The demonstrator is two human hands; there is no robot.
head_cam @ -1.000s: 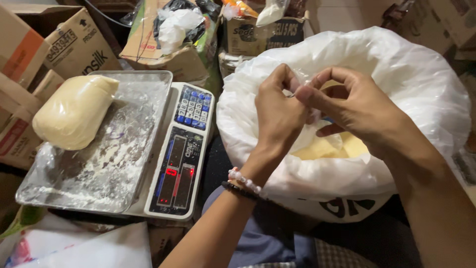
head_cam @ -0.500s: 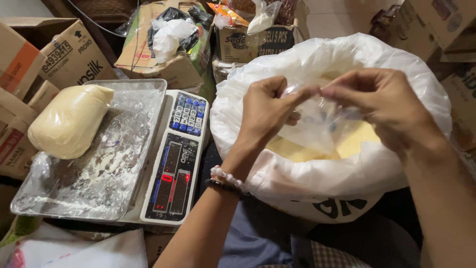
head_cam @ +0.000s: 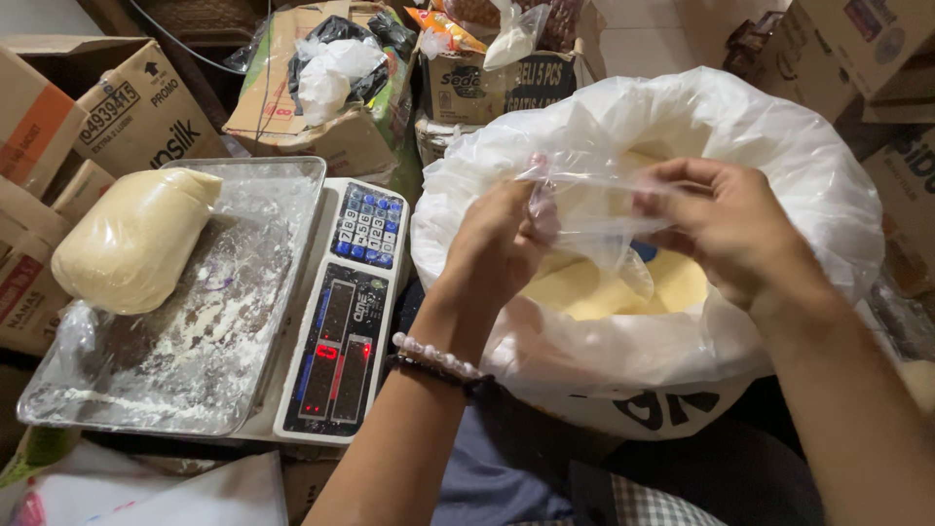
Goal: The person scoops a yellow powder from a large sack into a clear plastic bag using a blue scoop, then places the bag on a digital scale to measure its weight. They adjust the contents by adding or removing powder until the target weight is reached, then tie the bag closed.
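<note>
My left hand and my right hand each pinch one side of a small clear plastic bag, pulling its mouth apart over a big white sack. The sack is lined with thin plastic and holds pale yellow powder. A filled, pale yellow bag lies on the steel pan of a digital scale to my left. Beaded bracelets sit on my left wrist.
Cardboard boxes crowd the back and left. One box holds crumpled white and black plastic. White powder dusts the scale pan. More boxes stand at the top right. My lap and checked cloth are below.
My hands have moved apart and lowered slightly. The small clear bag, pinched together a second ago, is now stretched wide between them.
</note>
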